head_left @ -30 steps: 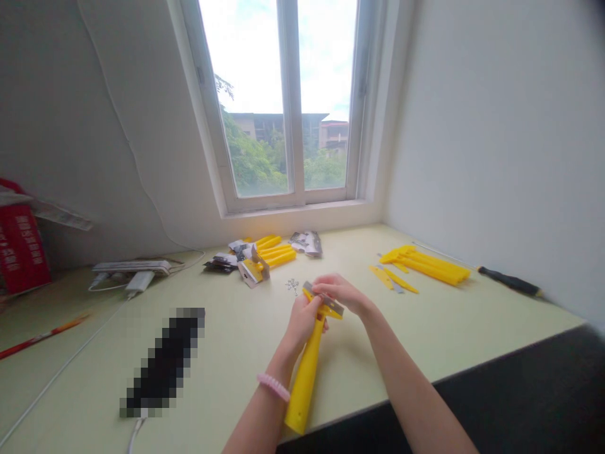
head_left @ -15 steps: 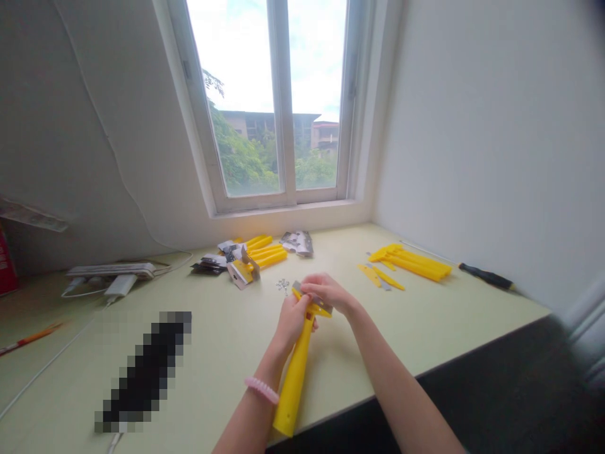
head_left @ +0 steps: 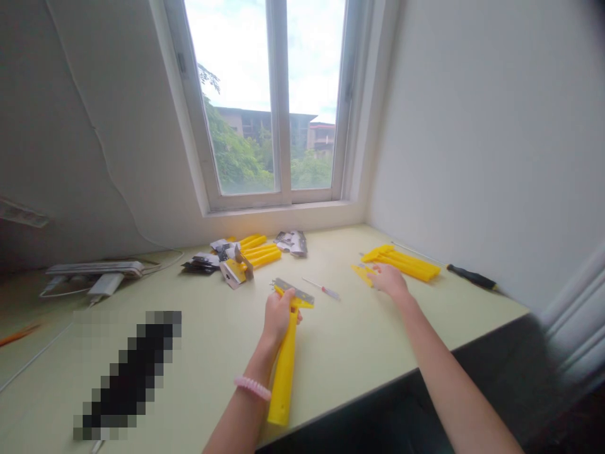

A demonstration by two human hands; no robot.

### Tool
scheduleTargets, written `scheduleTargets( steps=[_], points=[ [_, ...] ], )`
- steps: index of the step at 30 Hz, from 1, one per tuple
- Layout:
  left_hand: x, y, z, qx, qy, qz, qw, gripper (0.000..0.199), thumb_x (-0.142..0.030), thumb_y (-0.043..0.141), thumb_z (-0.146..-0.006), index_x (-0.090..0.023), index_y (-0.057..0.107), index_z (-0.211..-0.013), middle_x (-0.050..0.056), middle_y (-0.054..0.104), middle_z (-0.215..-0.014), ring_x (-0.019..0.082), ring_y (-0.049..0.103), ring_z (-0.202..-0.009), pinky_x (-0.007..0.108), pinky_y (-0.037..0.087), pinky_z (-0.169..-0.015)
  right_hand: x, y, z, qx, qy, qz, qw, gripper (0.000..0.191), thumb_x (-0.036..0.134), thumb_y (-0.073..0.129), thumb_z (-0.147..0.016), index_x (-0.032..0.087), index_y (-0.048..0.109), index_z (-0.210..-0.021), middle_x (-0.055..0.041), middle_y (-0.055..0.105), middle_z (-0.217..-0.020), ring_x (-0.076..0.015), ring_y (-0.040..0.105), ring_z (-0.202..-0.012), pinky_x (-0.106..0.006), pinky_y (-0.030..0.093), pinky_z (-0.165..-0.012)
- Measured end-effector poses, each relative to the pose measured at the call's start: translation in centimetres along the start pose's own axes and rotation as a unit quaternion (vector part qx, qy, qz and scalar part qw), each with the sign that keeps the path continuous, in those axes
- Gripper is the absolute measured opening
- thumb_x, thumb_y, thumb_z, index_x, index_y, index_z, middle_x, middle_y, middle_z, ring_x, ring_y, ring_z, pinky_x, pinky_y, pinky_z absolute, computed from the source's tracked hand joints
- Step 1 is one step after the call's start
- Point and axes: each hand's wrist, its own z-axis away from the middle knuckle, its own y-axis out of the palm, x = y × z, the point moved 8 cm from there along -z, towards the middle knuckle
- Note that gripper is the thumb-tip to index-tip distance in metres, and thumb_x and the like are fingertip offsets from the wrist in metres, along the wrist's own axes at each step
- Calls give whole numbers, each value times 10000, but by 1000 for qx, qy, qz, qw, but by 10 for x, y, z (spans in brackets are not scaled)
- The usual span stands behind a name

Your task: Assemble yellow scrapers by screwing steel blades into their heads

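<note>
My left hand (head_left: 278,315) is closed around the neck of a yellow scraper (head_left: 283,378), just below its head. Along the head lies a flat grey metal blade (head_left: 290,290), bared, with the thumb against it. The long handle slants down toward the table's front edge. Over to the right, my right hand (head_left: 390,282) reaches down with its fingers pinched at a small group of yellow plastic strips (head_left: 362,275). Its fingers partly cover what they grip. Between the hands, a small screwdriver (head_left: 326,291) with a clear and red handle lies on the table.
More yellow scrapers (head_left: 411,263) lie beside the right hand, near a black-handled screwdriver (head_left: 472,276). Packaged scrapers (head_left: 258,255) and crumpled packaging (head_left: 292,243) lie below the window. A power strip (head_left: 94,269) with cords and a pixelated dark object (head_left: 130,372) occupy the left side.
My right hand has left the scraper head and moved right to the yellow strips. The blade and the small screwdriver now show. My left hand still holds the scraper.
</note>
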Motion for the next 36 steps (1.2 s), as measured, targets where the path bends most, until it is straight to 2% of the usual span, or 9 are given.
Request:
scheduleTargets(
  steps=[3,7,15,19,22,26,28,32,36],
  points=[
    [0,0,0,-1,-1,-1,1000,191,-317,486,-698,-143,460,-626,-33,440,-323,122,449,-279,215,328,-312,-22,7,-1,42,-15,24,999,252,328,557,-692,150,670,-830,-87,662,-833,-203,592,-802,-252,399,-650],
    [1,-1,0,0,-3,3,1000,191,-320,496,-692,-144,458,-628,-36,441,-328,122,448,-275,216,325,-310,-23,6,7,50,-22,51,997,211,272,490,-725,174,653,-634,-43,627,-646,-160,568,-649,-231,350,-546],
    [4,-3,-3,-1,-4,0,1000,199,-333,511,-685,-144,463,-646,-36,452,-340,132,454,-280,231,334,-311,-22,-7,9,24,18,99,995,266,234,418,-754,144,667,-721,-131,652,-737,-219,597,-702,-277,379,-561],
    [7,-3,-5,-2,-7,4,1000,202,-333,511,-686,-143,456,-645,-34,461,-356,128,446,-274,236,335,-307,-33,-19,10,-43,79,42,995,285,249,430,-745,121,660,-853,-165,661,-819,-258,606,-765,-313,413,-608],
    [8,-2,-5,-3,-5,3,1000,197,-328,505,-690,-143,453,-648,-45,444,-358,130,458,-283,231,337,-305,-26,-27,11,-98,77,-100,987,285,267,512,-682,121,657,-879,-147,665,-858,-262,596,-825,-325,427,-686],
    [10,-2,-7,-1,-9,6,1000,191,-323,500,-689,-145,446,-645,-62,411,-360,133,464,-284,227,331,-296,17,-12,12,6,43,-359,932,279,306,609,-589,94,664,-762,-130,660,-798,-268,584,-807,-351,425,-695],
    [12,-3,-8,-3,-13,6,1000,191,-322,502,-686,-145,447,-642,-62,407,-362,134,464,-284,228,330,-294,52,-10,18,52,17,-402,914,316,346,640,-573,102,662,-773,-103,656,-783,-223,584,-739,-323,426,-655],
    [13,-6,-9,-6,-17,5,1000,191,-319,504,-684,-140,454,-644,-54,418,-362,140,472,-289,233,336,-300,130,-4,42,208,-71,-543,810,335,389,633,-630,173,640,-886,-42,628,-775,-114,523,-619,-259,387,-575],
    [14,-4,-9,5,-25,15,1000,187,-317,509,-680,-140,456,-652,-57,417,-357,137,465,-284,233,334,-302,172,-2,59,285,-126,-574,757,286,323,712,-558,135,651,-765,-6,581,-651,-72,424,-518,-238,299,-500]
  ],
)
